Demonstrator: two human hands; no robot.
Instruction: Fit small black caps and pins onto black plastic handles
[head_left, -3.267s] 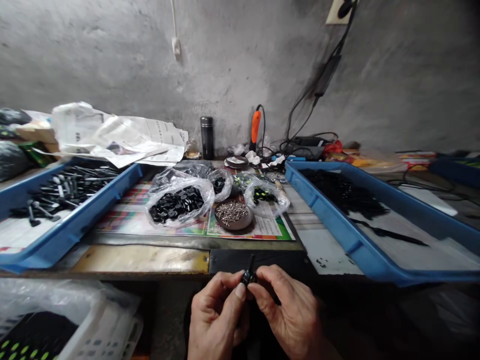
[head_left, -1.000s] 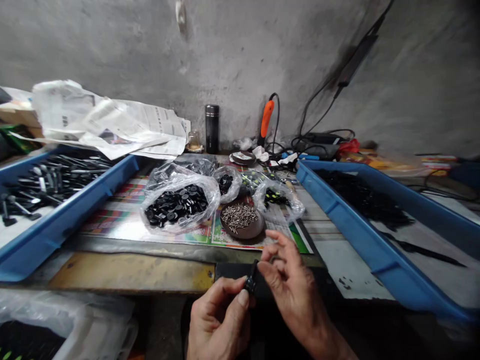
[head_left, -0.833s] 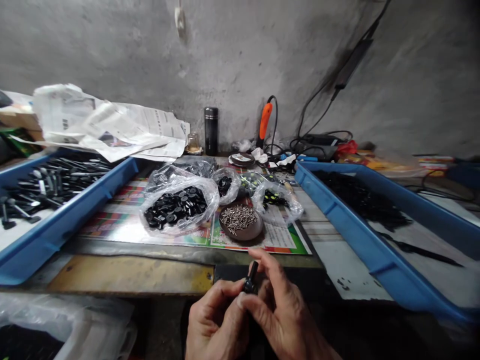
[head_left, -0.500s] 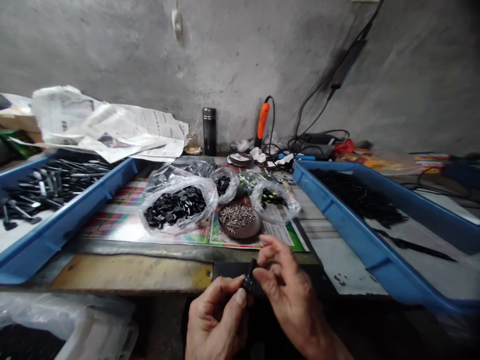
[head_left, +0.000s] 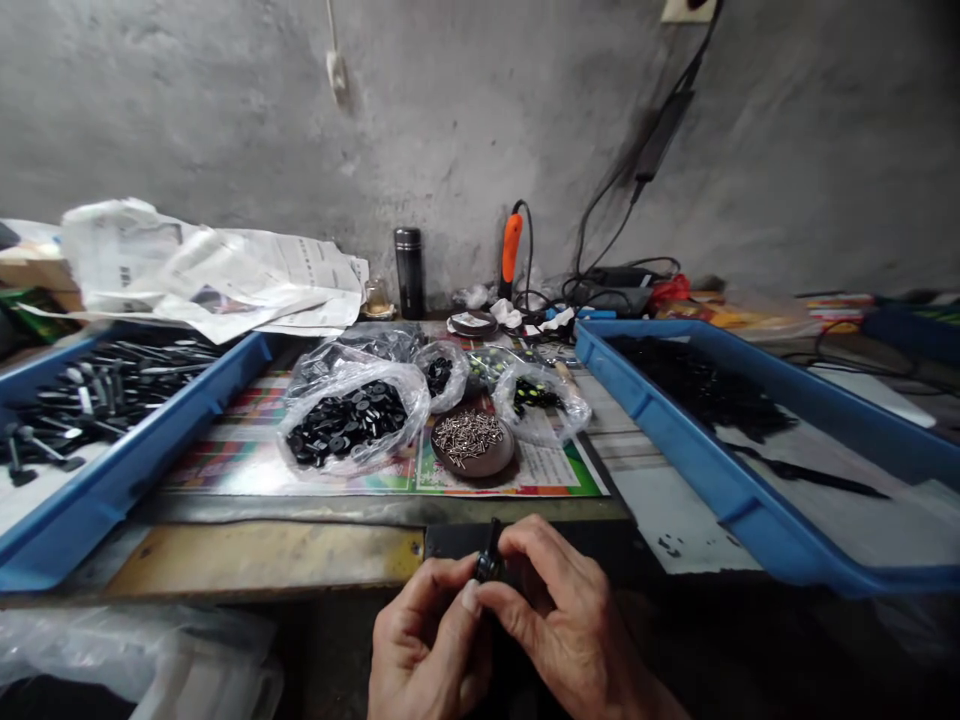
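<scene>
Between my two hands, at the front edge of the bench, is a small black plastic part [head_left: 489, 562] with a thin stem sticking up. My left hand [head_left: 431, 640] pinches it between thumb and forefinger. My right hand [head_left: 559, 620] closes on it from the other side, its thumb against the left thumb tip. Fingers cover much of the part. Beyond the hands lies a round dish [head_left: 496, 462] with many small metal pins [head_left: 466, 438]. Left of it an open plastic bag holds black round pieces [head_left: 349, 422]; to its right a bag holds black and yellow-green pieces [head_left: 534, 398].
Blue trays stand on both sides: the left tray [head_left: 217, 400] holds long black parts, the right tray [head_left: 675, 480] dark parts and one loose black strip [head_left: 810, 470]. Behind are a thermos [head_left: 409, 272], an orange-handled tool [head_left: 511, 248], newspapers [head_left: 210, 270] and cables [head_left: 592, 240].
My right hand has come down and in, its raised fingers now folded round the black part. My left hand still pinches the part. The view has shifted slightly.
</scene>
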